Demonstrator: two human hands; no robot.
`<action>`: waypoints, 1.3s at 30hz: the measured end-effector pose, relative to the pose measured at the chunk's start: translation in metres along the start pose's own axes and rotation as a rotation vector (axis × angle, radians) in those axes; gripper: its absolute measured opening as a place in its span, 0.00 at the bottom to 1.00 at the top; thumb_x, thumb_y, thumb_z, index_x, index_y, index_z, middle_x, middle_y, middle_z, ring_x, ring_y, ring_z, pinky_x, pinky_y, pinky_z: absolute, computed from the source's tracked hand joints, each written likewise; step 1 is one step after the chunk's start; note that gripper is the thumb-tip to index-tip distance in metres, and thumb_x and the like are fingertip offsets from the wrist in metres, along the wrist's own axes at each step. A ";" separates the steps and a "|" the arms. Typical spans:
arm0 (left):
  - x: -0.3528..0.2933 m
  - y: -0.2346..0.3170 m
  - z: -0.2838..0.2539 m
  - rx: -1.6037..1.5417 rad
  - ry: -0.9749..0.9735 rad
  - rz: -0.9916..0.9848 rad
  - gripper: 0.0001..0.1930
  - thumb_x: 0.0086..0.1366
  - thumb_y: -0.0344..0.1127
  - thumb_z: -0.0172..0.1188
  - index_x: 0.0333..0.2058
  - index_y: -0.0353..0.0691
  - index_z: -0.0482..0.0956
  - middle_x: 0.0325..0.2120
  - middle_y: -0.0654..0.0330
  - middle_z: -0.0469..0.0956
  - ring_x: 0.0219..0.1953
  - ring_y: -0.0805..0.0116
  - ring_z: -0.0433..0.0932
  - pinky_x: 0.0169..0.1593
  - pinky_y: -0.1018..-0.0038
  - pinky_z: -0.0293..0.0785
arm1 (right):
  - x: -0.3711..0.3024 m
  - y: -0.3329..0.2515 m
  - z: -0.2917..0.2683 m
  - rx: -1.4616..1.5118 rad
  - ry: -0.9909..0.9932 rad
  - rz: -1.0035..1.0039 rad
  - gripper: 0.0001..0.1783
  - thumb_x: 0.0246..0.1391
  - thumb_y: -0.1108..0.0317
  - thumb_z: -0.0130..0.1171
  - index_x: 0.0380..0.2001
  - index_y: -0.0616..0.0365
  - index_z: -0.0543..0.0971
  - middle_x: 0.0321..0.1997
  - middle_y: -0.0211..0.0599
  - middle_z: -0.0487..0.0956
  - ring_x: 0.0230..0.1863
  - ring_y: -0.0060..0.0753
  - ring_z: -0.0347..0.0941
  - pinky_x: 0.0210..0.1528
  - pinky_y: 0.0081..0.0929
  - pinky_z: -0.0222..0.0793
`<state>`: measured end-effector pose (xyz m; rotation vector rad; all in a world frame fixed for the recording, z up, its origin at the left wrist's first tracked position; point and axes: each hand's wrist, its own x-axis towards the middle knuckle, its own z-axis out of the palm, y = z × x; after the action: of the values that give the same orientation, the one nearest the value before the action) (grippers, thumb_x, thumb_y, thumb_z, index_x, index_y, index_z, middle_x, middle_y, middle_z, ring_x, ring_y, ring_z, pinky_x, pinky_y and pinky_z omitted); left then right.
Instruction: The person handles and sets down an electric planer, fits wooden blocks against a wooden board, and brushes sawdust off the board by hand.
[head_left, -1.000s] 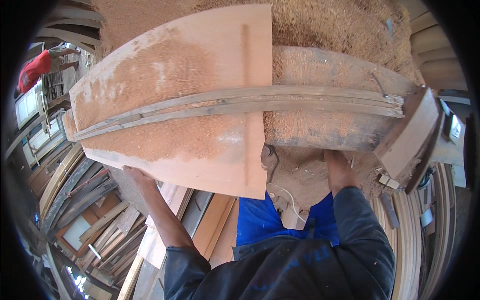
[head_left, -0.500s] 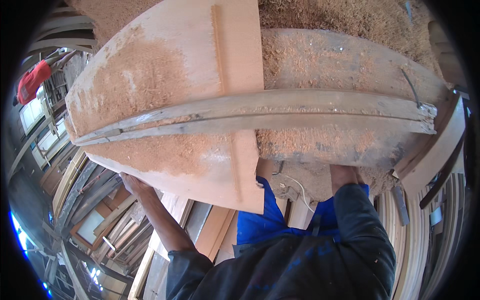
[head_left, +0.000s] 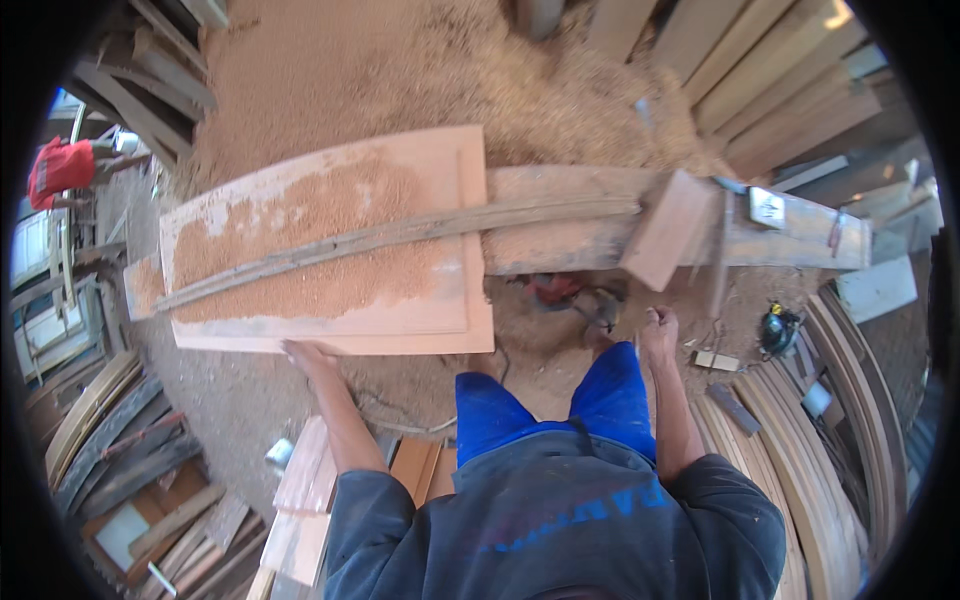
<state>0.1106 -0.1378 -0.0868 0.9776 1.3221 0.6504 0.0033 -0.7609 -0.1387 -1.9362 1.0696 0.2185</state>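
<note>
A broad pale wooden panel (head_left: 455, 300), strewn with sawdust, lies on a long plank (head_left: 560, 250) in front of me. Across the panel runs a narrow wooden strip (head_left: 400, 235), its right end reaching over the plank. My left hand (head_left: 312, 355) is at the panel's near edge with fingers curled against it; the fingertips are partly hidden. By my right thigh, apart from the plank, my right hand (head_left: 659, 330) is closed, and whatever it may hold does not show. A short board (head_left: 672, 230) lies slanted over the plank, close beyond that hand.
Sawdust covers the ground (head_left: 330, 70) beyond the plank. A red and dark tool (head_left: 560, 290) is partly under the plank. A dark round tool (head_left: 778, 328) sits at right, near stacked timber (head_left: 800, 430). More wood lies at left, where another person in red (head_left: 62, 172) is.
My view has drawn back from the panel and shows more around it. My right hand has come out from beneath the plank. My left hand remains at the panel's near edge.
</note>
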 end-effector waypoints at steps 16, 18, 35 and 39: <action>-0.331 -0.134 -0.074 0.866 -1.670 -0.223 0.21 0.70 0.40 0.62 0.55 0.34 0.75 0.40 0.58 0.80 0.44 0.71 0.77 0.52 0.72 0.75 | 0.015 -0.179 -0.017 -0.353 -0.004 -0.253 0.54 0.53 0.50 0.63 0.74 0.63 0.49 0.64 0.68 0.68 0.66 0.62 0.68 0.68 0.46 0.63; -0.309 -0.115 -0.071 0.745 -1.580 -0.162 0.19 0.71 0.38 0.61 0.54 0.33 0.74 0.41 0.59 0.79 0.45 0.72 0.77 0.51 0.72 0.75 | 0.003 -0.172 -0.019 -0.024 -0.087 -0.286 0.51 0.53 0.55 0.62 0.73 0.64 0.51 0.63 0.67 0.70 0.65 0.60 0.69 0.68 0.44 0.64; -0.218 -0.097 -0.125 -0.482 -0.362 -0.181 0.27 0.69 0.40 0.65 0.62 0.38 0.67 0.51 0.60 0.77 0.51 0.63 0.78 0.54 0.64 0.78 | -0.188 -0.287 0.169 -0.638 -0.727 -1.539 0.31 0.56 0.51 0.62 0.55 0.63 0.75 0.57 0.56 0.76 0.59 0.57 0.71 0.63 0.48 0.64; -0.195 -0.118 -0.099 -0.545 -0.354 -0.072 0.31 0.67 0.40 0.68 0.64 0.37 0.66 0.53 0.59 0.76 0.53 0.64 0.77 0.56 0.65 0.76 | -0.158 -0.359 0.246 -0.895 -0.503 -1.526 0.34 0.58 0.49 0.61 0.61 0.59 0.70 0.61 0.51 0.73 0.63 0.54 0.68 0.65 0.50 0.62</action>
<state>-0.0348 -0.3392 -0.0903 0.5610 0.7995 0.6955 0.2369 -0.3937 0.0193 -2.6622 -1.1239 0.2857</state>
